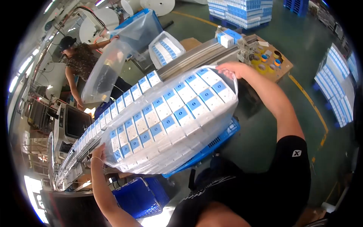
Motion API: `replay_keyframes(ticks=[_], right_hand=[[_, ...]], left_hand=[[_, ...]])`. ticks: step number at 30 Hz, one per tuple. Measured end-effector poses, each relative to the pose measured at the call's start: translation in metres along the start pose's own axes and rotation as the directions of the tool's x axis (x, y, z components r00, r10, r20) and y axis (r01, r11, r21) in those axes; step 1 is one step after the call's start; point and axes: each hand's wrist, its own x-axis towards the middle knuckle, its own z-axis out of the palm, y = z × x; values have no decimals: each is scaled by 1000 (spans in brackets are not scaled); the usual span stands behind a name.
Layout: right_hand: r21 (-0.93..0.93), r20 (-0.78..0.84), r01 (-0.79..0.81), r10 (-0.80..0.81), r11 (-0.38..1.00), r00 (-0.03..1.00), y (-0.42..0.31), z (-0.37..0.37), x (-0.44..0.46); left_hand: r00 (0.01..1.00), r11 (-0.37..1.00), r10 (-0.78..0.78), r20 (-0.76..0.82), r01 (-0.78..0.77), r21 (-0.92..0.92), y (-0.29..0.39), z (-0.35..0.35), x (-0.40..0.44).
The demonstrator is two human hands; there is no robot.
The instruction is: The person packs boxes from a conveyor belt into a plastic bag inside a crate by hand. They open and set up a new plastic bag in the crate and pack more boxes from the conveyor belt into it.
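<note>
A large clear plastic bag [170, 142] lies around several rows of blue-and-white boxes [176, 100], over a blue crate [223, 136]. My right hand [228, 70] is closed on the bag's edge at its far right corner. At the left end of the bag, my left hand [99, 152] has its fingers closed on the plastic edge. Both arms are spread wide, one at each end of the bag. Beside the bag's far side, a single line of similar boxes [121, 103] runs along the conveyor [200, 56].
A co-worker [81, 62] at the upper left handles another clear bag [107, 72]. A filled bag [166, 49] stands beyond the conveyor. Tape rolls lie on a board [281, 70] at the right. Below is a blue basket [138, 198]; stacked boxes [334, 87] stand at far right.
</note>
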Motion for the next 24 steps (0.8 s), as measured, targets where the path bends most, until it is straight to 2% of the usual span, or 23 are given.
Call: replay_keyframes(ticks=[1, 2, 4, 5, 6, 8, 9, 10, 11, 12, 14, 17, 18, 19, 21, 22, 23, 24], right_hand=[[-106, -9, 118, -119, 987, 993, 5, -16, 11], [-130, -3, 130, -131, 983, 991, 4, -24, 14], [104, -91, 190, -181, 976, 979, 8, -26, 21], [90, -84, 155, -147, 984, 986, 5, -21, 19], [84, -51, 144, -140, 986, 989, 7, -18, 16], [-72, 15, 181, -181, 981, 983, 2, -23, 13], [-128, 12, 199, -199, 972, 980, 3, -31, 19], [-145, 52, 230, -224, 962, 973, 7, -44, 35], [-114, 68, 177, -170, 978, 983, 3, -47, 24], [-196, 45, 189, -183, 962, 982, 6, -38, 44], [-221, 162, 228, -195, 948, 967, 3, -30, 43], [-252, 237, 358, -301, 899, 923, -3, -42, -4], [-161, 307, 368, -308, 916, 900, -11, -55, -34], [-68, 371, 353, -305, 933, 877, -15, -53, -31], [-31, 459, 441, -379, 897, 803, -28, -83, -54], [-57, 465, 474, -397, 879, 792, -33, -98, -69], [-78, 438, 565, -481, 821, 759, -32, -111, -76], [-151, 395, 587, -496, 795, 773, -33, -116, -97]], left_hand=[[987, 964, 154, -52, -139, 226, 1, 3, -8], [987, 970, 150, -63, -135, 201, -5, 8, -21], [936, 949, 313, -161, -303, 82, -34, 8, -62], [818, 852, 523, -240, -495, 169, -78, -8, -39], [820, 861, 508, -265, -474, 183, -78, -10, -79], [871, 928, 373, -319, -345, 142, -56, 20, -179], [816, 888, 460, -349, -430, 165, -91, 5, -170], [809, 895, 443, -386, -422, 143, -98, 12, -193], [799, 905, 416, -435, -413, 108, -98, 17, -229], [788, 915, 386, -480, -395, 87, -95, 29, -248], [767, 954, 270, -583, -297, 51, -78, 46, -323], [692, 945, 239, -681, -326, 1, -93, 44, -425], [672, 940, 242, -700, -342, -3, -104, 37, -454], [658, 938, 253, -709, -346, 13, -111, 35, -451], [550, 927, 226, -804, -376, 3, -115, 41, -485], [564, 934, 223, -795, -357, 9, -117, 48, -493], [547, 926, 193, -815, -376, -32, -124, 57, -499], [538, 919, 173, -825, -389, -60, -126, 60, -505]])
